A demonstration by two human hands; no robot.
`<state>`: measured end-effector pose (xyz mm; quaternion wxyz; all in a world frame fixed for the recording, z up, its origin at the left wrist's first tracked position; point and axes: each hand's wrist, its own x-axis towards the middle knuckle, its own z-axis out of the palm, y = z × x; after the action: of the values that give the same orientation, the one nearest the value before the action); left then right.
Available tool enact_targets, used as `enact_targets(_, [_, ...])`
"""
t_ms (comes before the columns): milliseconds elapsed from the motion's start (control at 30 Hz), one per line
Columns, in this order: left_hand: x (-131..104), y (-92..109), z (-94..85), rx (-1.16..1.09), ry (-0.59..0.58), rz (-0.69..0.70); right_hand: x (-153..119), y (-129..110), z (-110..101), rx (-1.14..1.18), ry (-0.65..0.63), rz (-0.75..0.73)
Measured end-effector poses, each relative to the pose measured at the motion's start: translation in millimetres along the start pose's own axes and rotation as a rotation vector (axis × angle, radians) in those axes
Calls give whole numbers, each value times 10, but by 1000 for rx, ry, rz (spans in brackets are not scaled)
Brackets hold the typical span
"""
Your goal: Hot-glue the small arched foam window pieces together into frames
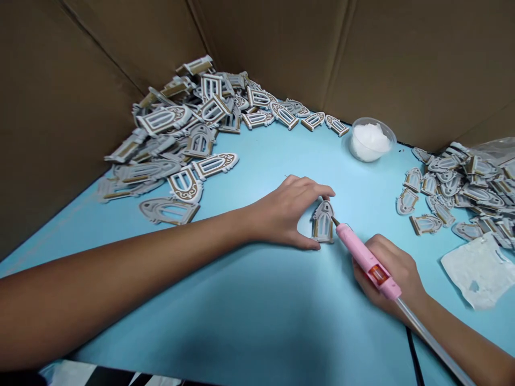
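Observation:
My left hand pinches a small grey-backed arched window piece on the blue table, fingers at its pointed top and thumb by its base. The piece's plain back faces up. My right hand is closed around a pink hot glue pen. A long clear glue stick runs out of the pen's rear end. The pen's metal tip is at the right edge of the window piece, touching or nearly touching it.
A big heap of arched window pieces fills the back left. More pieces lie at the right. A clear plastic cup holds white stuff. A stained white cloth or paper lies at right. Cardboard walls enclose the blue table.

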<state>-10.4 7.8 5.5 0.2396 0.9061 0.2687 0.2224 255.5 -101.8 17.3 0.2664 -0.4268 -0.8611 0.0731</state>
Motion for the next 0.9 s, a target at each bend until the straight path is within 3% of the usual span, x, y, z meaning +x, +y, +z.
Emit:
enact_targets(167, [-32,-8,36,36,81,124,-23,-31,22,-80,-3,-84])
enact_targets(400, [-44,-21,52,60,112,233,10,-67,25,-100,10,-88])
enact_targets(900, [-36,3,26,86,37,147,21,-91,9,-138,28,-105])
